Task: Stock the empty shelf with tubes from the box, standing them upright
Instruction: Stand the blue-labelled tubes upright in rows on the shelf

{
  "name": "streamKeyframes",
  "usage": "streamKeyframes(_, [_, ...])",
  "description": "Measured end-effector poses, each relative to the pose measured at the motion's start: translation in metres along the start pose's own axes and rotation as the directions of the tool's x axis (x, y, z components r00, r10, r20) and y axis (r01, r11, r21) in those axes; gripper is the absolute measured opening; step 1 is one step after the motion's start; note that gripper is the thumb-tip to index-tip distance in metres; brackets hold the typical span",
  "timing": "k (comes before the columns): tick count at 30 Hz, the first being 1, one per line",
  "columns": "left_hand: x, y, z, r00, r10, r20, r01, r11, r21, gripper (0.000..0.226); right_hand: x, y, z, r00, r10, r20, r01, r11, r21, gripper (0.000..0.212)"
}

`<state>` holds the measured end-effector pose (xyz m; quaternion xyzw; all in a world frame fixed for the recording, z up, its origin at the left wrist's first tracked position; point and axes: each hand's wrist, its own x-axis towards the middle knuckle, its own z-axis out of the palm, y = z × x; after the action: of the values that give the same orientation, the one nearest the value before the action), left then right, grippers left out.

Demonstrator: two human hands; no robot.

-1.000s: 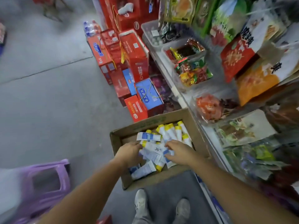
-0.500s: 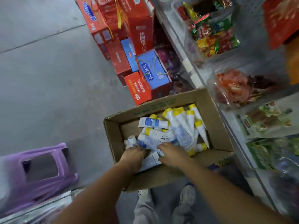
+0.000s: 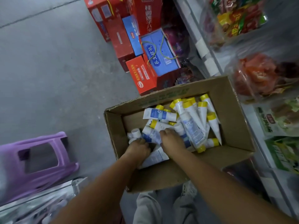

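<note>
Left grip [image 3: 139, 147] is closed round white-capped tubes [image 3: 135, 133]; right grip [image 3: 172, 139] lies on the pile, fingers buried, so I cannot tell its hold. On the grey concrete floor [image 3: 48, 81], the cardboard box [image 3: 233, 120] beside the right shelf [image 3: 208, 62] holds the tubes, jumbled flat.

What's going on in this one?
A person bends over a cardboard box on the floor, both hands down in a loose pile of white tubes. The left hand is at the near-left corner, the right hand on the middle of the pile. No tube is lifted out yet; whether either hand grips one is unclear.
</note>
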<state>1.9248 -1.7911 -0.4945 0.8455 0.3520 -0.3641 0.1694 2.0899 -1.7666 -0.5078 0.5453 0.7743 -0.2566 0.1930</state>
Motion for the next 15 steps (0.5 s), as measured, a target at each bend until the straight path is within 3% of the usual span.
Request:
streamKeyframes(4, [0.002,-0.006,0.004,0.999,0.036,0.01,-0.037,0.992,0.119,0.037,0.0,-0.017,0.005,0.996,0.086,-0.011,-0.087,0.989,-0.12,0.039])
streamKeyframes(9, [0.003,-0.006,0.006,0.999,0.028,0.018,-0.03,0.988,0.149,0.032,0.005,-0.028,0.005,0.989,0.127,-0.075,-0.137,0.979,-0.148,0.028])
streamKeyframes(15, [0.006,-0.005,0.001,1.0,0.004,0.027,-0.009,0.987,0.159,0.026,0.003,-0.024,0.006,0.99,0.072,-0.118,-0.086,0.989,-0.123,0.039])
